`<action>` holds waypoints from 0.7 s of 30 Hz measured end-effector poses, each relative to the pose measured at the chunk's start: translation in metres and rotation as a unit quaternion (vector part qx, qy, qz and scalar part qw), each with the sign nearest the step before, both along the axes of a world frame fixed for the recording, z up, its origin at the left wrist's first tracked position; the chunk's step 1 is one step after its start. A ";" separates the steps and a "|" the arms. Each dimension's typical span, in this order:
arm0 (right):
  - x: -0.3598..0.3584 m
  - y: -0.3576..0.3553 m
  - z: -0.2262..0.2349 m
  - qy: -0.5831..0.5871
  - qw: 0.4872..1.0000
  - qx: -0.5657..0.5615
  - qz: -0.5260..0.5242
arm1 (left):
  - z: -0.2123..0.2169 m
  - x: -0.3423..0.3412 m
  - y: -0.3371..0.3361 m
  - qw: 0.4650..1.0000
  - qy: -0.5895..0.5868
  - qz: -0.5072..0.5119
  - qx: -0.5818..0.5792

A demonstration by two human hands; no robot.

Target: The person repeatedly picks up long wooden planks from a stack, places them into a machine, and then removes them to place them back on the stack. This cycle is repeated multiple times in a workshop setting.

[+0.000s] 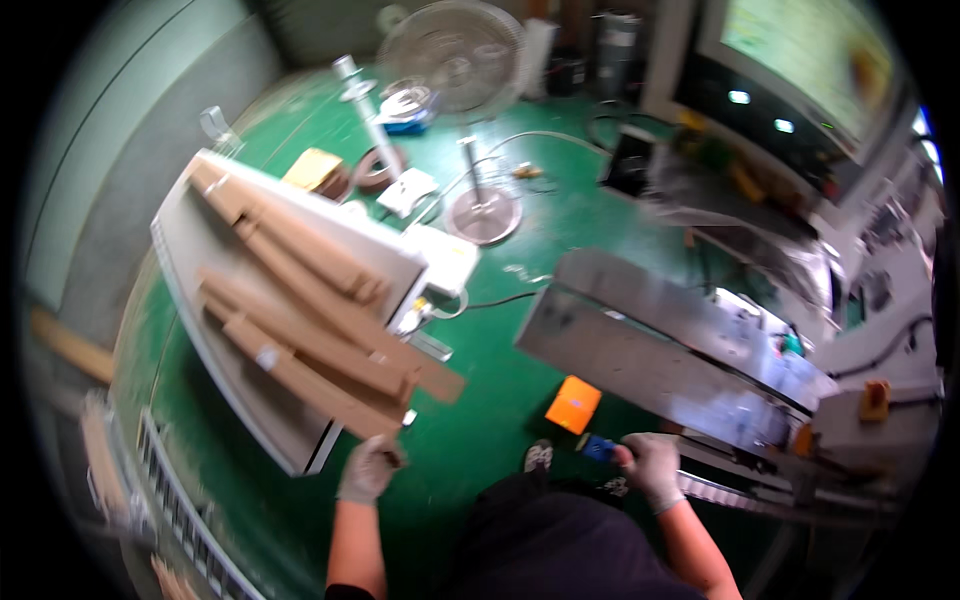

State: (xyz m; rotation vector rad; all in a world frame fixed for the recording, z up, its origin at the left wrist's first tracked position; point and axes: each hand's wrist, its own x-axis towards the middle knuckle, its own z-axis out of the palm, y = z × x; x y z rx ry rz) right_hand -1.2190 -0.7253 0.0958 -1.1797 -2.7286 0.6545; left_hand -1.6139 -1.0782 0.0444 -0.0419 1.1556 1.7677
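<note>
My left hand (368,468), in a pale glove, grips the near end of a long brown cardboard strip (310,385) that lies on a white table (215,330). Several more cardboard strips (290,250) are piled across that table. My right hand (650,468), also gloved, is closed around a small blue object (598,447) just in front of a metal machine (660,350). An orange flat piece (573,404) lies on the green floor between my hands.
A standing fan (470,90) is at the back on the green floor (500,260), with cables, a tape roll (375,168) and a small box around it. A long machine and a screen (800,50) fill the right side. A ribbed rack (180,510) runs along the lower left.
</note>
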 end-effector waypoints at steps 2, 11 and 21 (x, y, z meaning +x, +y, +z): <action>-0.011 -0.008 0.004 0.015 0.999 -0.023 -0.016 | 0.031 0.039 0.027 0.997 0.048 -0.051 0.022; -0.066 -0.045 0.061 0.292 0.795 -0.525 0.086 | 0.085 0.206 0.151 0.983 0.089 -0.122 0.100; 0.029 -0.029 0.068 0.365 0.795 -0.460 -0.153 | 0.060 0.185 0.150 0.985 -0.037 -0.143 0.083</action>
